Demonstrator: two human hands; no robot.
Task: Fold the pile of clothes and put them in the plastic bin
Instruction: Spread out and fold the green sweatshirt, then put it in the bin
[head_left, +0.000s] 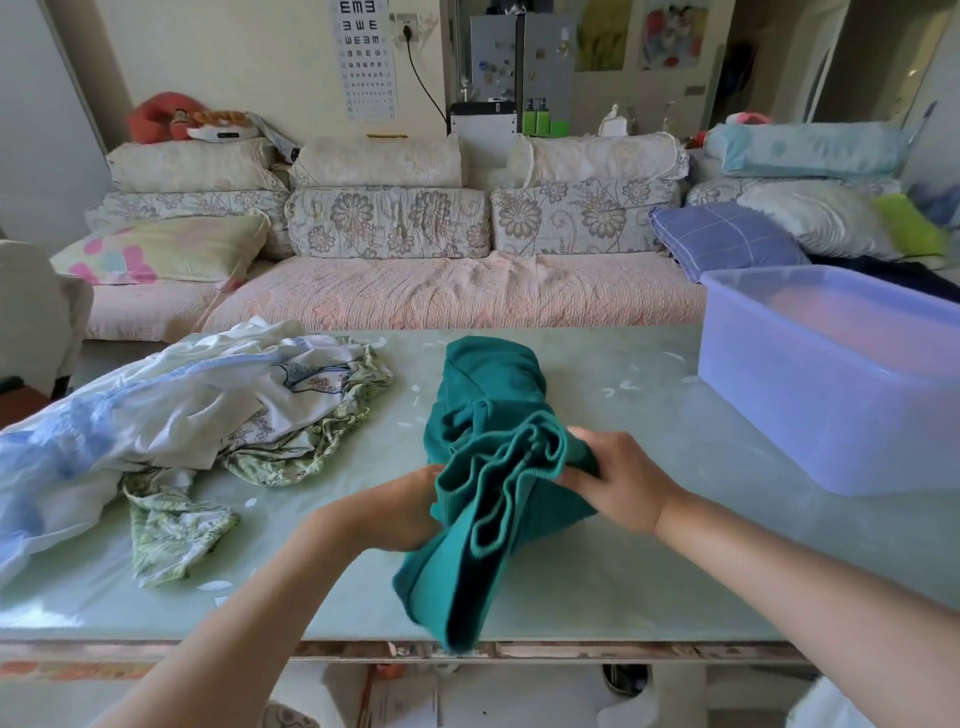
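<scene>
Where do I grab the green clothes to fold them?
Probably at the near, bunched end of the green garment, where its ribbed edges gather in layers. Come from both sides, as the left hand and right hand do, fingers pinching the layers together; the far end lies flat on the table.

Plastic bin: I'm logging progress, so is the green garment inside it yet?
No, the green garment lies on the table, gripped by the left hand and right hand, apart from the plastic bin.

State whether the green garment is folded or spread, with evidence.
Partly folded: the green garment lies in doubled layers, gripped by the left hand and right hand.
</scene>
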